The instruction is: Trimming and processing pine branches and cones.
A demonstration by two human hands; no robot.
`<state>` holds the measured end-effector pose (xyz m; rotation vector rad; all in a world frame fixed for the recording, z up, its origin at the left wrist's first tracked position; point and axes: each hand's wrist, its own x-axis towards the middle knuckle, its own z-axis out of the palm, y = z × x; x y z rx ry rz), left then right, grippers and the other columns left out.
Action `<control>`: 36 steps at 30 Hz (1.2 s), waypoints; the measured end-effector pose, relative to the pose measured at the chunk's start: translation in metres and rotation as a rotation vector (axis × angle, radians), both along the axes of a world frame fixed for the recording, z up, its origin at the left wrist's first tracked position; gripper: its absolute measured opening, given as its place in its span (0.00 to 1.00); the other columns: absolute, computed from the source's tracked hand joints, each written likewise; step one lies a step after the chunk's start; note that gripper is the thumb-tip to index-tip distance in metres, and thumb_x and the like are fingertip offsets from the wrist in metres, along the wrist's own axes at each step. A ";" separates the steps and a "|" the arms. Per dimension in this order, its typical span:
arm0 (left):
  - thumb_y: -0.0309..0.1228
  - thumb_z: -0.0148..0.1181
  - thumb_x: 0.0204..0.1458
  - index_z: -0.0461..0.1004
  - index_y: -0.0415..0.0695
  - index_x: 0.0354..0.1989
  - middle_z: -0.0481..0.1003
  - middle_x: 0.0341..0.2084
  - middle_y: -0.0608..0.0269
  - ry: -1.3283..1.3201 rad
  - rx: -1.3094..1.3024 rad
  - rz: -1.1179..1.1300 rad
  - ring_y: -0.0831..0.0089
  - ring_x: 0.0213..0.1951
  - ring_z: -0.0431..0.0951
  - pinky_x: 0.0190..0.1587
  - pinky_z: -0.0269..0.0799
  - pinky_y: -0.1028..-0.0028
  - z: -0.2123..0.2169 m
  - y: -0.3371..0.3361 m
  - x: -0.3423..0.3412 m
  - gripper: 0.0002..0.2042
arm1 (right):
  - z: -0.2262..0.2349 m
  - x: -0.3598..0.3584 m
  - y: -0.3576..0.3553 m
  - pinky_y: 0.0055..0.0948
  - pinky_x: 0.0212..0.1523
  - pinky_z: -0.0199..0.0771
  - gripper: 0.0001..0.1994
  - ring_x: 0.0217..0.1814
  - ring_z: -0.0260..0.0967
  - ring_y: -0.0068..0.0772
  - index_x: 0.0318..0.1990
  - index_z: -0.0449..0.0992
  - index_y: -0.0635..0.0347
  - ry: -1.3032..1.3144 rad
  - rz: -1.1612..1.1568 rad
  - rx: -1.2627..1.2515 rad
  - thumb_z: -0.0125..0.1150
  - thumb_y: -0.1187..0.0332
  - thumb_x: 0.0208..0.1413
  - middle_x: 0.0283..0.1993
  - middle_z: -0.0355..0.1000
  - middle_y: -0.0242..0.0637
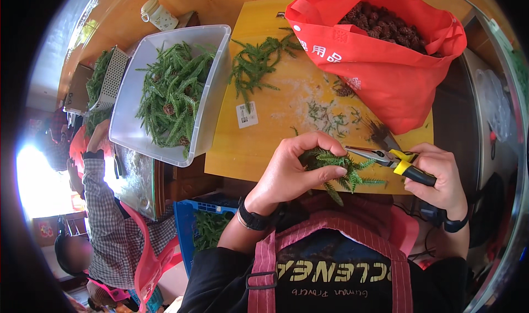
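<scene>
My left hand (297, 172) is closed on a green pine sprig (361, 174), its thumb pressing from the near side, just above my lap by the table's front edge. My right hand (441, 175) grips needle-nose pliers (410, 168) with yellow and black handles. Their metal jaws point left and reach the sprig's upper side, close to my left fingertips. Whether the jaws pinch anything is too small to tell. More pine sprigs (253, 65) lie on the yellow table (231, 147), beyond my left hand.
At left, a translucent plastic bin (220, 43) holds sprigs with several cones. A red bag (386, 87) of pine cones (380, 26) stands far right. Needle scraps (328, 120) and a white label (247, 115) lie between. A blue crate (186, 225) and a co-worker's checked sleeve (110, 219) are lower left.
</scene>
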<state>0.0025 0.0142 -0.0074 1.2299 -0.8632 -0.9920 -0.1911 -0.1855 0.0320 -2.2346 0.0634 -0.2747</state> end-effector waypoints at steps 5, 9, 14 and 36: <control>0.21 0.63 0.45 0.71 0.38 0.36 0.73 0.31 0.69 0.019 -0.030 0.003 0.85 0.34 0.71 0.37 0.68 0.83 0.002 -0.001 0.000 0.11 | 0.002 0.001 0.000 0.38 0.42 0.69 0.12 0.17 0.60 0.42 0.17 0.66 0.62 -0.005 0.005 -0.014 0.66 0.68 0.37 0.13 0.59 0.35; 0.21 0.62 0.45 0.71 0.38 0.37 0.73 0.31 0.69 0.030 -0.048 0.000 0.85 0.34 0.71 0.38 0.68 0.83 0.004 -0.001 0.000 0.10 | 0.003 0.001 -0.001 0.38 0.42 0.69 0.12 0.18 0.61 0.42 0.18 0.67 0.63 -0.028 0.003 -0.012 0.66 0.68 0.36 0.14 0.59 0.35; 0.21 0.62 0.45 0.71 0.38 0.37 0.73 0.31 0.69 0.055 -0.047 -0.015 0.84 0.34 0.70 0.39 0.67 0.83 0.004 0.000 0.001 0.10 | 0.002 -0.001 -0.003 0.38 0.43 0.68 0.10 0.20 0.67 0.38 0.18 0.71 0.61 0.000 0.001 -0.040 0.64 0.65 0.37 0.17 0.69 0.34; 0.19 0.61 0.40 0.70 0.38 0.26 0.71 0.29 0.63 0.016 0.014 0.033 0.77 0.34 0.69 0.40 0.64 0.78 0.011 -0.001 0.000 0.06 | 0.006 -0.002 0.005 0.37 0.38 0.69 0.12 0.28 0.66 0.45 0.17 0.68 0.63 -0.086 -0.045 -0.178 0.67 0.67 0.31 0.18 0.65 0.37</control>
